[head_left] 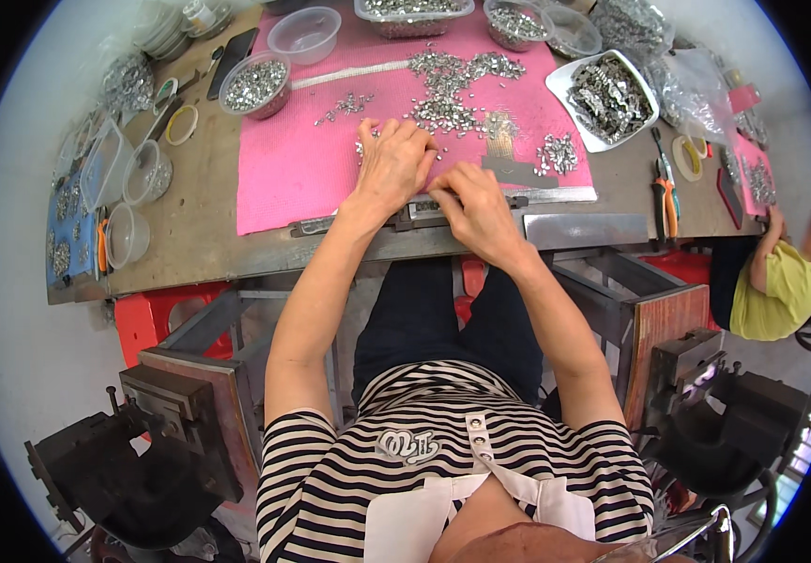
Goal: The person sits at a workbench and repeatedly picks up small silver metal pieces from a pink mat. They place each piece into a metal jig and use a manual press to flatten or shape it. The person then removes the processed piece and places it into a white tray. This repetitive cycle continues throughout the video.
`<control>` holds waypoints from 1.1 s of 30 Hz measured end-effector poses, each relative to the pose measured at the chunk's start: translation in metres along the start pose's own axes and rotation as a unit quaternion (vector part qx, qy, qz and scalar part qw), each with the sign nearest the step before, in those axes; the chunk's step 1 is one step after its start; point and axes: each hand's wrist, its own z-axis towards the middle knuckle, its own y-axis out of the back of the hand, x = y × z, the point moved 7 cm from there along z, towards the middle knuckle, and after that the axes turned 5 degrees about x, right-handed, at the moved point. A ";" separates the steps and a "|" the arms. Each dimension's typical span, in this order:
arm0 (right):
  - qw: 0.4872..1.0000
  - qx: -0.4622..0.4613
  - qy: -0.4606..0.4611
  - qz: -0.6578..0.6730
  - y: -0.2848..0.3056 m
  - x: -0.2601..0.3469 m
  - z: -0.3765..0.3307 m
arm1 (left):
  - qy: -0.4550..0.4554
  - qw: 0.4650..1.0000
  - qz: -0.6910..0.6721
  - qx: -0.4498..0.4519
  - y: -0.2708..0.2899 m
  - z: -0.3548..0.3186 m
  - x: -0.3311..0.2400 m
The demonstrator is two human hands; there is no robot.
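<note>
My left hand (394,167) is over the pink mat (279,178), fingers bent down among small shiny metal pieces (448,103). Whatever lies under its fingertips is hidden. Close beside it, my right hand (473,208) has its fingers drawn together at a dark metal bar fixture (420,212) along the mat's near edge. The tiny part in its fingertips, if any, is too small to make out. A flat grey metal plate (518,173) lies just beyond the right hand, with a small heap of pieces (557,154) to its right.
A tub of metal pieces (255,84) stands far left, and a white dish of linked metal parts (609,98) far right. Orange-handled pliers (665,202) lie right of a steel bar (586,229). Another person in a yellow top (779,291) sits at far right.
</note>
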 end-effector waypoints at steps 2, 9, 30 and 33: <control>1.000 -0.006 0.002 0.001 -0.005 0.003 -0.006 | -0.001 1.000 -0.016 0.004 0.003 0.000 -0.001; 1.000 -0.017 0.009 -0.012 -0.009 0.004 -0.011 | 0.029 0.996 -0.084 -0.004 0.037 -0.027 -0.005; 0.992 -0.101 0.053 -0.054 0.026 -0.007 -0.029 | 0.066 0.987 -0.148 0.003 0.036 -0.068 -0.018; 0.991 -0.132 -0.007 -0.030 0.041 -0.019 -0.038 | 0.063 0.991 -0.116 -0.018 0.034 -0.066 -0.024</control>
